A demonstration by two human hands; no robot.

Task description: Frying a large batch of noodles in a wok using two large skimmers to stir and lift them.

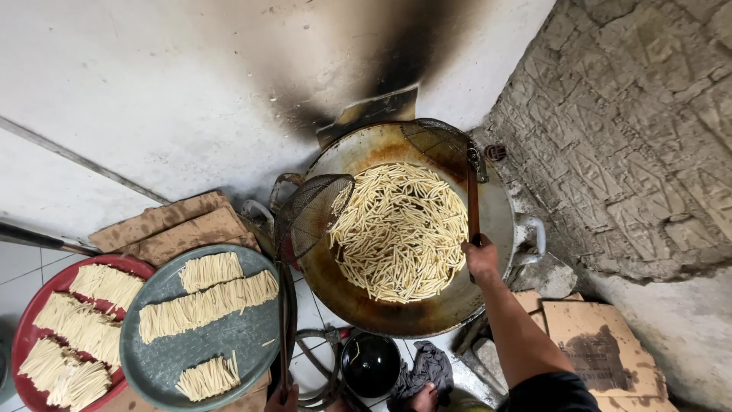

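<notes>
While the wok (412, 229) sits at the centre of my view, full of pale dough sticks (400, 229) floating in oil, I see my right hand (480, 258) at its 3 o'clock rim, fingers closed around the long wooden handle of a wire skimmer (446, 145) whose mesh bowl rests at the wok's 12 o'clock edge. My left hand (284, 398) shows only at the bottom edge of the frame, at about 7 o'clock from the wok; it appears wrapped around the end of a second long handle, though most of the hand is cut off. That handle runs up to another mesh skimmer (313, 214), tilted over the wok's 9 o'clock rim.

Out at 8 o'clock from the wok lies a round grey-green tray (229, 343) with rows of uncooked dough strips (206, 305), and beyond it at 8 o'clock a red tray (27, 336) with more bundles. Flattened brown cardboard (175, 225) lies at 10 o'clock from the grey tray. Below the wok at 6 o'clock I see a dark round bowl (370, 365), a grey rag (427, 368) and a coiled hose (320, 374) on white floor tiles. A white wall with a black soot streak (412, 46) stands at 12 o'clock, and a rough grey masonry wall (633, 130) fills 2 o'clock.
</notes>
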